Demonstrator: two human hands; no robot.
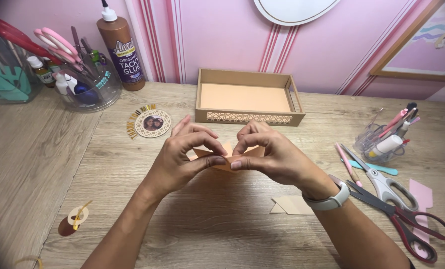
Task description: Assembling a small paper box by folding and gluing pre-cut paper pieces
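I pinch a small piece of peach-coloured paper between both hands above the middle of the wooden table. My left hand has its thumb and fingertips closed on the paper's left side, and my right hand has thumb and forefinger closed on the right side, the two thumbs almost meeting at the paper's lower edge. Most of the paper is hidden behind my fingers, so I cannot tell its full shape. Just beyond my hands stands a shallow cardboard tray with a patterned front wall. A round photo decoration lies to the left of the tray. To my right lie grey-handled scissors and red-handled scissors, touching each other, and a tan paper scrap rests near my right wrist.
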